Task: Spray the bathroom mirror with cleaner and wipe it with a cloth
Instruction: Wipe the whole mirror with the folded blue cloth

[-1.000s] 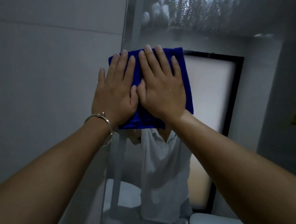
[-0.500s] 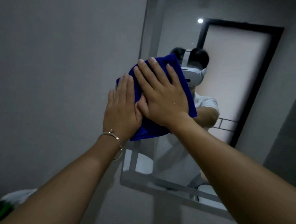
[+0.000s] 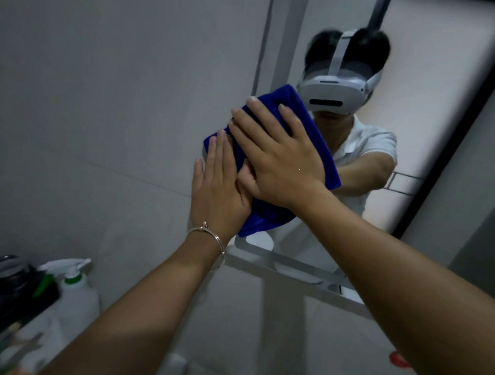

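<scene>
Pressing the blue cloth (image 3: 310,139) flat against the mirror (image 3: 419,111) near its lower left corner, we spread our right hand (image 3: 277,160) wide over it and laid our left hand (image 3: 217,191) open-palmed on its edge, for even pressure, we judged.

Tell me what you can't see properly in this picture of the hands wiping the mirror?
- Blue cloth: its middle is hidden under the right hand and left hand, head view.
- Mirror: its top and right side are cut off by the picture's edge.
- Spray bottle and the dark things beside it: too blurred and dim to read or name.
- Small red thing, lower right: too blurry to tell.
</scene>
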`<state>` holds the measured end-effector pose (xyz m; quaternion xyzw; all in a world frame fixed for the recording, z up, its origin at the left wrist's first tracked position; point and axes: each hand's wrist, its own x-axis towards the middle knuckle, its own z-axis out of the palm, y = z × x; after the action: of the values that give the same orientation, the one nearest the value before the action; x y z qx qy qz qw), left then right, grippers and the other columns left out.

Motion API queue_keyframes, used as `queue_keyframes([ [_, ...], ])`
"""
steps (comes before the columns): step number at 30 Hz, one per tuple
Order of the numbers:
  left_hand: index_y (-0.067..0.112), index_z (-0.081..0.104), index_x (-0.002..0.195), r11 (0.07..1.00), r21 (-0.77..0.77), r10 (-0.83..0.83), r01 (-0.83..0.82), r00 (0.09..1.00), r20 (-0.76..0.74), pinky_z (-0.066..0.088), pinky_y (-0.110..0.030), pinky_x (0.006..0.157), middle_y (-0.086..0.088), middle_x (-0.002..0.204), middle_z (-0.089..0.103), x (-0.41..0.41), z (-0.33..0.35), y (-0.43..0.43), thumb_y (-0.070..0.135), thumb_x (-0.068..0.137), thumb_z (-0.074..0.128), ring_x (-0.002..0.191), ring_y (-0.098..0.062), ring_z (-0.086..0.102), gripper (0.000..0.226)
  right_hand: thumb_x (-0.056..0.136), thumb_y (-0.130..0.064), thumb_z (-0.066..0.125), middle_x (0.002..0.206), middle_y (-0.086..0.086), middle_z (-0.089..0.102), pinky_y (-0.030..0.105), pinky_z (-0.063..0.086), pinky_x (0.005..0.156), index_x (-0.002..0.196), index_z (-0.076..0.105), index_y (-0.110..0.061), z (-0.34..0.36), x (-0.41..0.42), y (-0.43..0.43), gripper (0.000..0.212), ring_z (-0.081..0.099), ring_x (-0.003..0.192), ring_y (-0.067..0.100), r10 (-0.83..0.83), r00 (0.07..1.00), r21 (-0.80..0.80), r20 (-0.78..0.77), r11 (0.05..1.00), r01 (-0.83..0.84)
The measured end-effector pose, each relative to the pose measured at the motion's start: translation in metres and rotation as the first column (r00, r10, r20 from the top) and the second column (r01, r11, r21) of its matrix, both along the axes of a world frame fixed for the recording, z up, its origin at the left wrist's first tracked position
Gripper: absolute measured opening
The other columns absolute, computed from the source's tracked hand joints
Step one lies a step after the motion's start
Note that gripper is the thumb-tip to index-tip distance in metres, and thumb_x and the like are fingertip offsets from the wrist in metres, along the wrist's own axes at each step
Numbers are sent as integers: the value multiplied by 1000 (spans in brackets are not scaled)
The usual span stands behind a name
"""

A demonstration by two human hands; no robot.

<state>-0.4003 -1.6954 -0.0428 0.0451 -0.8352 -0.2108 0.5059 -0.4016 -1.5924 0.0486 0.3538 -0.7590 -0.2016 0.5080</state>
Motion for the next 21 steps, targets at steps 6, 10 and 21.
queue_keyframes([
  [6,9,9,148,1000,20,-16,14,997,80,16,-45,114,-9,155,15,10,-28,0,32,94,16,143,-21,14,59,90,-37,33,140,6,49,42,15,112,130,53,-10,-25,1,-3,52,32,138,24,39,998,44,48,998,-41],
  [10,10,10,147,1000,27,-19,15,990,142,18,-48,114,-10,155,15,16,-48,-2,32,93,17,143,-22,14,59,89,-37,36,130,6,58,43,17,110,116,62,-9,-41,2,-8,47,38,134,25,50,996,95,77,994,-57],
  [21,14,7,140,999,21,-50,48,988,146,28,-56,106,-16,151,25,25,-72,0,26,89,27,140,-30,24,56,88,-39,36,107,7,65,42,19,106,91,67,-9,-56,0,-14,43,50,118,27,59,992,180,112,981,-79],
])
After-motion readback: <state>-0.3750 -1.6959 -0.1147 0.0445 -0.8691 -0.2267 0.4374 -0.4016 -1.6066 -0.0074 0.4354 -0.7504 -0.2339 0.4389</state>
